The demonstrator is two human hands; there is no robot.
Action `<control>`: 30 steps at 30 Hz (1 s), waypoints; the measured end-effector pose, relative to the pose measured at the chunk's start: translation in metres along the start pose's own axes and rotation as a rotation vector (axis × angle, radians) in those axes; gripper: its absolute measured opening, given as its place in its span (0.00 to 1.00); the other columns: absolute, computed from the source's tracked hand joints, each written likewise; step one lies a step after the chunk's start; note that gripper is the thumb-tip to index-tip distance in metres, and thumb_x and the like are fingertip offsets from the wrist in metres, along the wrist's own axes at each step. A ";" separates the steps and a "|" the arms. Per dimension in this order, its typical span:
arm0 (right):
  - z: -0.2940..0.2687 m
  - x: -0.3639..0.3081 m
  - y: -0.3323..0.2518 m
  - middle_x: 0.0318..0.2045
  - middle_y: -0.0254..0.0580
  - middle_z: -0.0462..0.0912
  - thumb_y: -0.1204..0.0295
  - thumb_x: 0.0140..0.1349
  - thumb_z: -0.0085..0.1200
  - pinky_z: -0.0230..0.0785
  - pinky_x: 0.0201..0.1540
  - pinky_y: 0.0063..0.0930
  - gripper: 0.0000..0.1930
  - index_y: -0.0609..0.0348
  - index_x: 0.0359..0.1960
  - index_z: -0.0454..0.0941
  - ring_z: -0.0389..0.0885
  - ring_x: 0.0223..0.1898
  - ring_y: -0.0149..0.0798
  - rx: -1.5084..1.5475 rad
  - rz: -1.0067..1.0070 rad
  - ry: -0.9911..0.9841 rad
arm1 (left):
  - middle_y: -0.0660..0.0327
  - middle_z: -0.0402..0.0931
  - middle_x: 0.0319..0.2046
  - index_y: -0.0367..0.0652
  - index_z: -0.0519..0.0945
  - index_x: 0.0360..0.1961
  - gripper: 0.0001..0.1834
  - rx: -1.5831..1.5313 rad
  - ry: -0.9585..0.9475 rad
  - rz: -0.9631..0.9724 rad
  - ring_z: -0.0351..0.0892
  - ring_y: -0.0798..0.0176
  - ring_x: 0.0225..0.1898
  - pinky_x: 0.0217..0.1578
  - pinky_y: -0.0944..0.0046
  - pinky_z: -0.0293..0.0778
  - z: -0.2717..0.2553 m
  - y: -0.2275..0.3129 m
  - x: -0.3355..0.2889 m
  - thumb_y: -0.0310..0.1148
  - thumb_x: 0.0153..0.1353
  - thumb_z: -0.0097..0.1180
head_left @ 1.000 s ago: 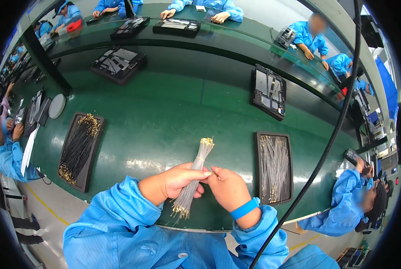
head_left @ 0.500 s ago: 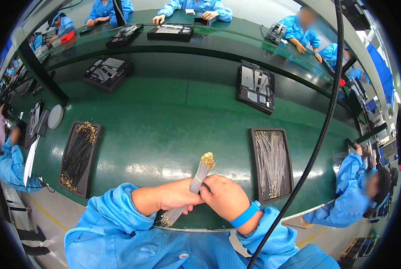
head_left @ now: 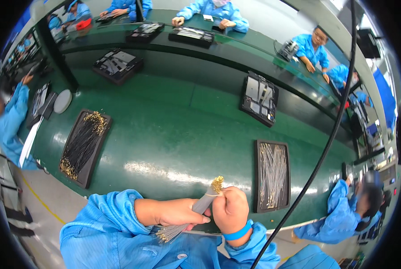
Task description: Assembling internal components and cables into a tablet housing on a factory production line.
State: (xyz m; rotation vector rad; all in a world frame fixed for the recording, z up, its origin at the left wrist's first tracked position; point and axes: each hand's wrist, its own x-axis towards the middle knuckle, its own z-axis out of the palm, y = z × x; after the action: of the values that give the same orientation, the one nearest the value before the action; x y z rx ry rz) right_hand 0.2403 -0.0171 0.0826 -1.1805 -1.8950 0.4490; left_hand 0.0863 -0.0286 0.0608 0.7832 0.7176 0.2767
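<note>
A bundle of thin grey cables (head_left: 203, 204) with gold-coloured connector ends is held at a slant over the near table edge. My left hand (head_left: 178, 212) is closed around its middle. Near the bundle's upper end a pale rubber band (head_left: 213, 195) goes around the cables and reaches the fingers of my right hand (head_left: 230, 208). That hand is closed, pinching the band beside the gold tips; part of its fingertips is hidden. The loose lower ends fan out below my left hand.
At left lies a dark tray (head_left: 89, 167) of black cables, at right another tray (head_left: 286, 177) of grey cables. Two opened black devices (head_left: 117, 65) (head_left: 259, 99) lie farther back. A black hanging cable (head_left: 324, 161) crosses the right side. Co-workers in blue sit around.
The view has tilted and shifted. My right hand has turned more upright at the bundle's upper end, drawing the band outward. At left, a co-worker's arm has reached forward.
</note>
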 end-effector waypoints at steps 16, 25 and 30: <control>0.056 0.003 0.014 0.16 0.40 0.72 0.67 0.56 0.41 0.63 0.15 0.23 0.11 0.62 0.32 0.70 0.68 0.13 0.31 0.375 1.016 -0.544 | 0.65 0.68 0.20 0.35 0.67 0.42 0.18 -0.095 0.262 0.069 0.69 0.72 0.21 0.21 0.72 0.65 -0.036 -0.010 -0.063 0.34 0.52 0.53; 0.109 0.090 0.017 0.41 0.40 0.69 0.69 0.56 0.45 0.63 0.18 0.22 0.34 0.57 0.61 0.39 0.71 0.24 0.32 1.272 1.120 -0.122 | 0.63 0.67 0.16 0.37 0.67 0.38 0.15 -0.276 0.578 0.082 0.69 0.69 0.15 0.15 0.71 0.66 -0.045 -0.011 -0.077 0.30 0.50 0.54; 0.078 -0.004 0.023 0.43 0.42 0.71 0.65 0.57 0.43 0.64 0.18 0.21 0.29 0.64 0.58 0.51 0.69 0.21 0.30 0.970 1.248 -0.375 | 0.62 0.68 0.15 0.40 0.68 0.36 0.12 -0.334 0.529 0.109 0.69 0.66 0.14 0.13 0.67 0.65 -0.046 -0.005 -0.052 0.29 0.50 0.53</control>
State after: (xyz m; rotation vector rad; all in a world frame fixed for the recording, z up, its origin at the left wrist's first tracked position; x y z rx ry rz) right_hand 0.1911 0.0003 0.0200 -1.4411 -0.6743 2.0612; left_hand 0.0168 -0.0318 0.0599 0.4279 1.0916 0.6999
